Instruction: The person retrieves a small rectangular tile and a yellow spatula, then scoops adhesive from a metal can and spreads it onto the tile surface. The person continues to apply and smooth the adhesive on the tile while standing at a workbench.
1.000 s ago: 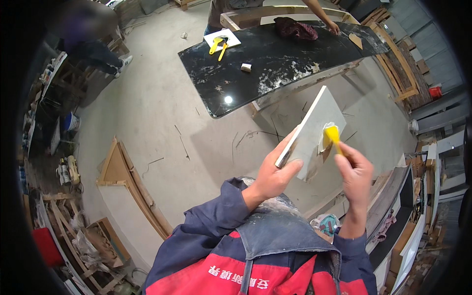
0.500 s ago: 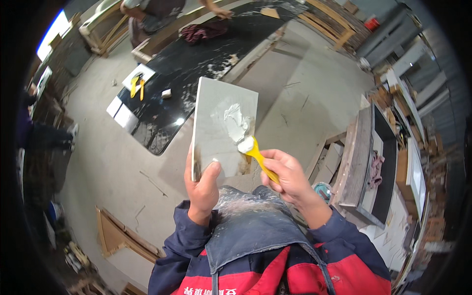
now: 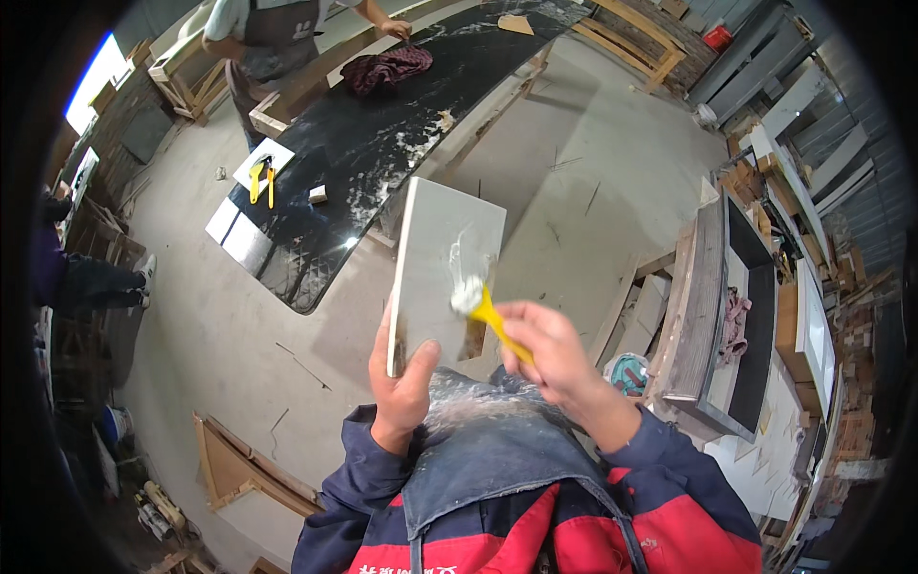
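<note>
My left hand grips the lower left edge of a pale rectangular board, thumb on its face, and holds it tilted up in front of me. My right hand is closed round the handle of a yellow putty knife. A lump of white paste covers the knife's blade, which lies against the board's face. A thin smear of the same paste runs up the board above the blade. Brownish stains mark the board's lower corners.
Beyond the board stretches a long glossy black slab with a dark red cloth, a small white block and a white tile bearing yellow tools. A co-worker stands behind it. At right is a grey box-like frame.
The thick patch of paste on the board has become a thin smear, with the paste now gathered on the blade. The knife has moved slightly left and down; the board has shifted slightly down and right.
</note>
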Motion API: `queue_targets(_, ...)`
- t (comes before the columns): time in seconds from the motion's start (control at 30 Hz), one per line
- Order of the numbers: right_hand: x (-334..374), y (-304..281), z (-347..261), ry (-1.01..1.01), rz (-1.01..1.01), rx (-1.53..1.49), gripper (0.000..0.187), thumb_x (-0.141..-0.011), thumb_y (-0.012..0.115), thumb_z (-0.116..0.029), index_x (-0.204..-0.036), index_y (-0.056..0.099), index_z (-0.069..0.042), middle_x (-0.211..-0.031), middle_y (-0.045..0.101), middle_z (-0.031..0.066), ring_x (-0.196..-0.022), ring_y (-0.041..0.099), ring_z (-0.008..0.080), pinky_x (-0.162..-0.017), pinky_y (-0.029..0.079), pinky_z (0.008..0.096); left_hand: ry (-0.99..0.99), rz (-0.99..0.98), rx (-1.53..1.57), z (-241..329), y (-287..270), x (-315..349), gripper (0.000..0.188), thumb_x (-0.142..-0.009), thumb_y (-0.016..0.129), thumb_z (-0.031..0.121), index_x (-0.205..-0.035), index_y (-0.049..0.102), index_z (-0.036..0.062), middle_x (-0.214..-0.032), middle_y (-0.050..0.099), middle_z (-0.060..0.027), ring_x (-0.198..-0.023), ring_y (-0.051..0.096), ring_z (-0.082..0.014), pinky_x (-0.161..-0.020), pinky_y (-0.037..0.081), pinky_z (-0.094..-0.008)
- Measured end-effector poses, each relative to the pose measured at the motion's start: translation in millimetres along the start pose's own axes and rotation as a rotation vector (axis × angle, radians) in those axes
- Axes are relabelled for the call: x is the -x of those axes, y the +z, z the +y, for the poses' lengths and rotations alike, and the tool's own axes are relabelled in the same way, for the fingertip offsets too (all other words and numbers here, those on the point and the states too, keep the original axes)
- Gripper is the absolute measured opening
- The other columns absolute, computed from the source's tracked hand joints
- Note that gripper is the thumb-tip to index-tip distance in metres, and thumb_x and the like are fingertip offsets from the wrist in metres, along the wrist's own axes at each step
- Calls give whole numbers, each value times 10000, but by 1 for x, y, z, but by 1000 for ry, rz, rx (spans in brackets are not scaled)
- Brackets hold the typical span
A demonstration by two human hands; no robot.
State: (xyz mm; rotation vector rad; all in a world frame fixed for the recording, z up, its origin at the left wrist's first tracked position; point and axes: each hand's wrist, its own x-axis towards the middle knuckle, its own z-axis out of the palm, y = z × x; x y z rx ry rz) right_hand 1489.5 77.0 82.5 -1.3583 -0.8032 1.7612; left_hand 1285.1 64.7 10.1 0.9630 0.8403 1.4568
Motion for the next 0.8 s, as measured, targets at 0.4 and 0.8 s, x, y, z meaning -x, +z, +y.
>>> queue_targets(0.4, -26, -10, -26, -886, 194, 1001, 318, -922, 703, -158, -1236, 738, -131, -747, 565, 117, -714, 628, 265, -661, 514, 348, -34, 53, 208, 9, 8, -7, 684, -898, 563, 20, -1551, 380, -75, -1452, 562, -152, -1328, 553, -241, -1135, 407, -367)
queue_targets(0.8, -20, -10, -33, -814, 58, 1224, 354, -851, 753, -182, -1196, 782, -110, -886, 736, 159, -767, 730, 262, -686, 560, 357, 25, 34, 95, 9, 7, -15, 714, -934, 608, 90, -1582, 348, -59, -1501, 526, -161, -1380, 506, -259, -1172, 370, -375)
